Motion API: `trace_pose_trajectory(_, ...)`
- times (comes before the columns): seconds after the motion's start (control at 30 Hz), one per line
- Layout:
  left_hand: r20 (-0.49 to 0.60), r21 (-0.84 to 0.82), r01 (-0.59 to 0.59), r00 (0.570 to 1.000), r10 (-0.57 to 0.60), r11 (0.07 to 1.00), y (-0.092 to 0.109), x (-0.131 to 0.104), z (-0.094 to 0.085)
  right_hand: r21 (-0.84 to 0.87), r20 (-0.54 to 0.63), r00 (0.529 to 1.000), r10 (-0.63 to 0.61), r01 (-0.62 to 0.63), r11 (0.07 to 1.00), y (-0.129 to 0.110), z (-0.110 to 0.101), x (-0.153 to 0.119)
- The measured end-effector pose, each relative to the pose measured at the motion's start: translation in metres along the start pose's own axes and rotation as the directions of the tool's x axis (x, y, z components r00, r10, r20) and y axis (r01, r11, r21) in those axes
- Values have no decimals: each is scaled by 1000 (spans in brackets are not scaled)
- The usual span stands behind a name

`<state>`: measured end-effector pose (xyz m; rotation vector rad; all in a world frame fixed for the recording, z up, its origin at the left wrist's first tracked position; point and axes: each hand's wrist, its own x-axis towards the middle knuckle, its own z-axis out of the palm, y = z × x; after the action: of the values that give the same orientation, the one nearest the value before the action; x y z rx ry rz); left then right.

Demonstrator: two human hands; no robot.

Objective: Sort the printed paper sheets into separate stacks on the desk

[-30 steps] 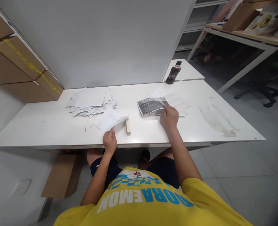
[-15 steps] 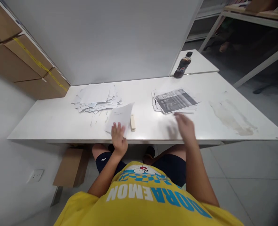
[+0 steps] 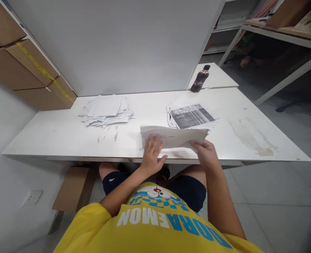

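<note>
A sheet of paper [image 3: 175, 137] is raised at a tilt over the front of the white table. Its right end is pinched in my right hand [image 3: 206, 153], between thumb and fingers. My left hand [image 3: 152, 156] rests on the sheet's left part with fingers stretched and apart, slightly blurred. Just behind the sheet lies a stack of printed papers [image 3: 192, 116], topped by a dark grey page. A loose pile of white papers [image 3: 105, 109] lies at the left back. The cream stapler is hidden from view, with the sheet over the place where it lay.
A cola bottle [image 3: 200, 79] stands at the back right by the partition [image 3: 118, 45]. Cardboard boxes [image 3: 45, 91] are stacked at the left. A stain [image 3: 252, 137] marks the table [image 3: 66, 140] on the right. Another box [image 3: 73, 188] sits below the table.
The sheet has moved right from beside the stapler and is lifted. My right hand has taken hold of its right end. My left hand has shifted right with it, and the stapler is covered.
</note>
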<state>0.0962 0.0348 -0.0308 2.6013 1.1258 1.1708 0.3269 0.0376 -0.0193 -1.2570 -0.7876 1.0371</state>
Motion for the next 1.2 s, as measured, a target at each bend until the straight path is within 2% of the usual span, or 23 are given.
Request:
trace_pose_trajectory(0.07, -107, -7, 152, 983, -152, 988, -7, 14, -8, 2, -72, 995, -67, 67, 998, 7, -17, 11)
trace_pose_trajectory(0.1, -123, -23, 215, 969, -216, 976, -10, 22, -12, 4, -115, 990, -86, 87, 996, 11, -24, 16)
trace_pose_trajectory(0.17, -39, -91, 281, 958, -286, 955, -12, 36, -20, 18, -200, 974, -106, 112, 994, 20, -34, 23)
trace_pose_trajectory(0.23, 111, -192, 278, 959, -261, 941, -11, 44, -24, 41, -250, 959, -135, 150, 988, 28, -41, 27)
trace_pose_trajectory(0.3, 191, -289, 259, 959, -209, 922, -6, 46, -23, 26, -243, 958, -149, 160, 987, 33, -46, 27)
trace_pose_trajectory(0.4, 166, -363, 289, 956, -243, 886, 4, 41, -14, -81, -201, 971, -127, 113, 990, 38, -49, 22)
trace_pose_trajectory(0.47, 176, -393, 329, 943, -281, 859, 11, 35, -10, -128, -205, 967, -148, 124, 984, 39, -49, 15)
trace_pose_trajectory(0.57, 193, -459, 355, 935, -298, 815, 25, 32, -19, -170, -186, 961, -207, 176, 970, 35, -51, 1)
trace_pose_trajectory(0.63, 158, -496, 303, 953, -259, 813, 36, 32, -31, -204, -164, 957, -239, 204, 958, 32, -55, -9)
trace_pose_trajectory(0.73, 79, -441, 178, 984, -160, 879, 47, 30, -40, -235, -288, 897, -335, 273, 933, 32, -60, -22)
trace_pose_trajectory(0.83, 28, -374, 145, 989, -145, 916, 45, 23, -32, -246, -454, 814, -363, 277, 929, 35, -59, -29)
trace_pose_trajectory(0.97, 29, -389, 137, 990, -137, 911, 38, 13, -22, -294, -463, 757, -460, 359, 886, 29, -49, -39)
trace_pose_trajectory(1.03, 65, -392, 188, 982, -177, 900, 35, 10, -21, -290, -449, 768, -456, 357, 888, 25, -44, -42)
trace_pose_trajectory(1.13, 93, -404, 265, 964, -248, 876, 26, 4, -17, -251, -424, 828, -367, 282, 926, 25, -39, -43)
trace_pose_trajectory(1.2, 105, -412, 284, 959, -264, 866, 20, 1, -14, -250, -396, 839, -373, 293, 923, 28, -36, -41)
